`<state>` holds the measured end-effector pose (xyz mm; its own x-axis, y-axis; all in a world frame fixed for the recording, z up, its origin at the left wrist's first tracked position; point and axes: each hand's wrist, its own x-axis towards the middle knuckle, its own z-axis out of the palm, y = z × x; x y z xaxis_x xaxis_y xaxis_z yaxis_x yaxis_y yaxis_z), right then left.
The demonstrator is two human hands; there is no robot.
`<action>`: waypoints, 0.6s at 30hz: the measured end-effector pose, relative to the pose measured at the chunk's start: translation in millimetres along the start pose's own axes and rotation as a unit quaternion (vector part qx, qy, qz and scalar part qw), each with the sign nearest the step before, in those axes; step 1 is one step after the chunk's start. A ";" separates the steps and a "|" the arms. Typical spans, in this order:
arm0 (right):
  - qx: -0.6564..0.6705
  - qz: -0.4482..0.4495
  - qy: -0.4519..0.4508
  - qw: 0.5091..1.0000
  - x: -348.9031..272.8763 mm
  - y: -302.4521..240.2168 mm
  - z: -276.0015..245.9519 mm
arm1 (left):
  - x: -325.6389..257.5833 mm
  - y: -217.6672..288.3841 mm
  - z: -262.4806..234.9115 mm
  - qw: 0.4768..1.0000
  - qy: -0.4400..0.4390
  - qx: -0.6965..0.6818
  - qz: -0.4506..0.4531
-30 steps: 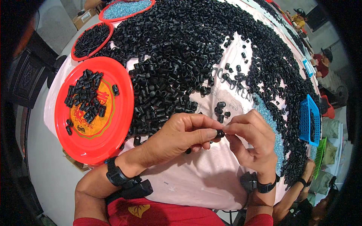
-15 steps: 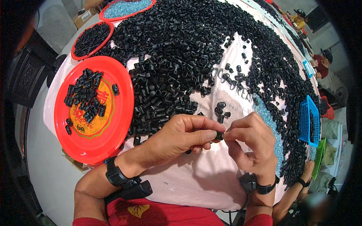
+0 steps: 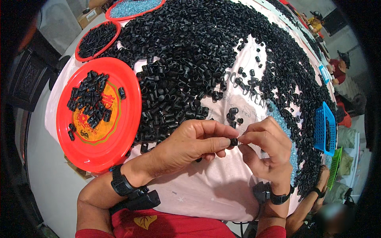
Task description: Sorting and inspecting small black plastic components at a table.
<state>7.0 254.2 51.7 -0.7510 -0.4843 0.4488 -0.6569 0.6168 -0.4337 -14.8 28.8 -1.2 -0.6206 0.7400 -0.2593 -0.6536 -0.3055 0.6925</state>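
My left hand [image 3: 190, 141] is closed in a pinch, thumb and forefinger gripping a small black tubular plastic piece [image 3: 234, 141]. Right beside that piece, the thumb and fingertips of my right hand [image 3: 266, 146] are pinched together. Whatever they hold, if anything, is too small to make out. Just beyond my fingertips, several loose black plastic pieces [image 3: 233, 114] lie on the pale pink cloth [image 3: 190, 190]. To my left, a large red plate [image 3: 83, 156] carries a cluster of black pieces [image 3: 91, 97].
A huge heap of black plastic pieces [image 3: 178, 59] covers the table ahead. Beyond the plate stand a red tray of thin black parts [image 3: 97, 41] and another with bluish shiny bits [image 3: 133, 8]. A blue basket [image 3: 325, 129] and a co-worker's hand [image 3: 323, 178] are at the right.
The black piece has shifted slightly right and up in my left fingers. My right fingertips have drawn back a little to the right. The plate looks the same.
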 end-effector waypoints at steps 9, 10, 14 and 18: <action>-0.015 -0.003 0.010 1.000 -1.0 -0.3 0.5 | 0.8 4.4 5.5 0.997 -0.008 0.082 0.002; -0.016 -0.002 0.009 1.000 -1.5 0.9 0.9 | 2.4 3.8 4.5 0.997 -0.009 0.081 0.001; -0.016 -0.009 0.013 1.000 1.2 0.3 1.6 | 0.7 5.6 2.4 1.000 0.007 0.022 -0.017; -0.016 -0.025 0.015 0.999 0.0 0.4 2.1 | 1.0 2.0 -0.8 1.000 0.007 0.013 -0.009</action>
<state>6.6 253.1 49.8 -0.7149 -0.4956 0.4932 -0.6903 0.6124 -0.3853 -17.1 28.5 -0.6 -0.6155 0.7365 -0.2808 -0.6528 -0.2767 0.7052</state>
